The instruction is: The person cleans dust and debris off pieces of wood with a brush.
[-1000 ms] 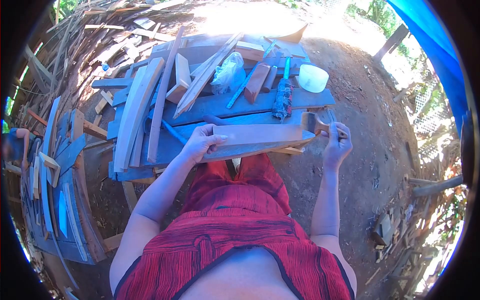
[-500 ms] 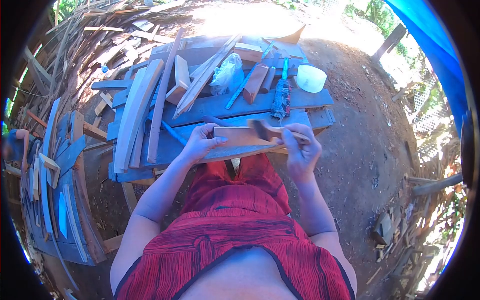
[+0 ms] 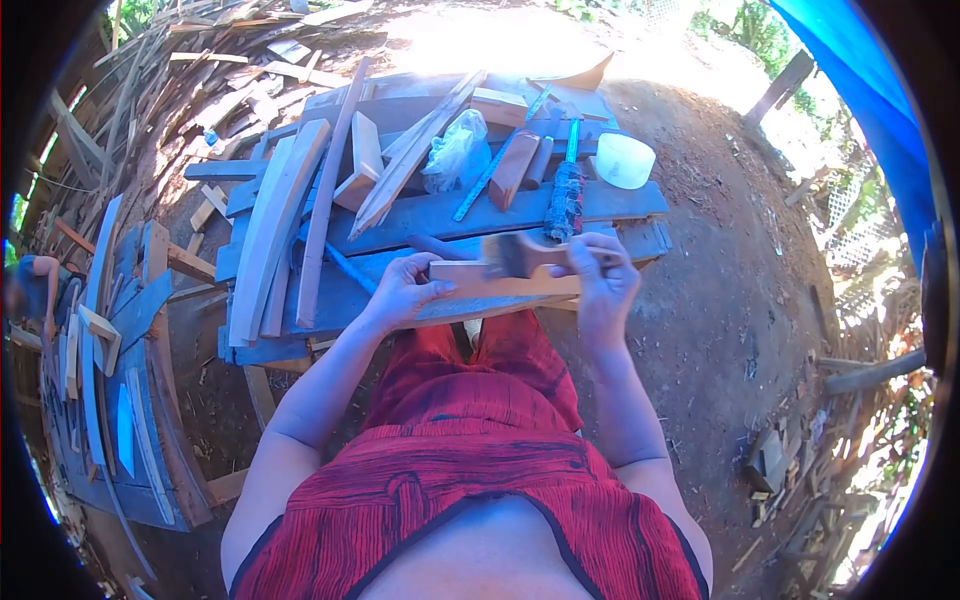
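My left hand [image 3: 408,290] is closed around the left end of a small wooden board [image 3: 465,277], held level in front of my waist at the near edge of the workbench [image 3: 430,218]. Between the fingers of my right hand [image 3: 607,290] is the wooden handle of a paintbrush [image 3: 520,257]. Its dark bristles, blurred by motion, overlap the upper edge of the board. Beyond my right hand lies a wrapped tool [image 3: 565,200] with a blue-green shaft. A white plastic tub [image 3: 625,162] stands at the bench's right side.
Long wooden strips [image 3: 270,240] lie on the bench's left, near a crumpled clear plastic bag [image 3: 457,152] and a reddish wood block [image 3: 515,168]. Another bench [image 3: 140,400] with boards stands far left, where a person's arm [image 3: 48,290] shows. Scrap wood [image 3: 770,460] lies right.
The paintbrush has shifted left along the board, its bristles now nearer my left hand. My left hand keeps its grip on the board.
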{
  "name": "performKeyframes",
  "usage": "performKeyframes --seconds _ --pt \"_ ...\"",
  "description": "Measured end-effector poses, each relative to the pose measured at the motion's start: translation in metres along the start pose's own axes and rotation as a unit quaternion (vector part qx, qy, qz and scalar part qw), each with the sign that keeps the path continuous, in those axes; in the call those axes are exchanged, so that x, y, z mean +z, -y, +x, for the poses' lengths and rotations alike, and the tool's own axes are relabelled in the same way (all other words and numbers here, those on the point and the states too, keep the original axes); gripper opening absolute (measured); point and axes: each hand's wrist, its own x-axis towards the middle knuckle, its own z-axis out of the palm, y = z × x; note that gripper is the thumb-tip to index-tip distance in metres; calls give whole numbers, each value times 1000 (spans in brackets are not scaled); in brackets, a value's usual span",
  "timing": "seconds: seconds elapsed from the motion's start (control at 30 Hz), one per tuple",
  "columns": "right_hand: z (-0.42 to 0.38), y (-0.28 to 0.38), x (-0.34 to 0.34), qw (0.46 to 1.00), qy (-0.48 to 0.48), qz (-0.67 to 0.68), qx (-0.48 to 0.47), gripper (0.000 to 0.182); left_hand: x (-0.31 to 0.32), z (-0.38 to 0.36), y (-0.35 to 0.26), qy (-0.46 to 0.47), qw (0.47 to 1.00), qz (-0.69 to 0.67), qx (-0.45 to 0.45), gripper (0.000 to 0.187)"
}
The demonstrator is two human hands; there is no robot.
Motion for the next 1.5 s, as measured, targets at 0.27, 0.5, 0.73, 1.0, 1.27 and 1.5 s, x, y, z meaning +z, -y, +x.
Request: performKeyframes --seconds 0.27,0.5,0.73,1.0,1.27,1.5 --pt "24 0 -82 969 -166 -183 -27 9 -1 0 -2 -3 999 35 -4 21" --pt "22 8 -75 941 -170 -267 -122 8 -1 1 0 -6 999 43 -5 21" --pt "3 -5 -31 953 -49 -275 -116 8 0 -1 1 3 1000 -2 -8 23" --pt "1 9 28 997 66 -1 -28 7 -1 -1 -2 8 1000 -19 -1 28" --pt "6 0 19 999 14 29 34 11 1 -2 0 -4 1000 1 0 25" --pt "17 -9 -54 994 -110 -18 18 9 -3 1 4 1 1000 16 -13 22"
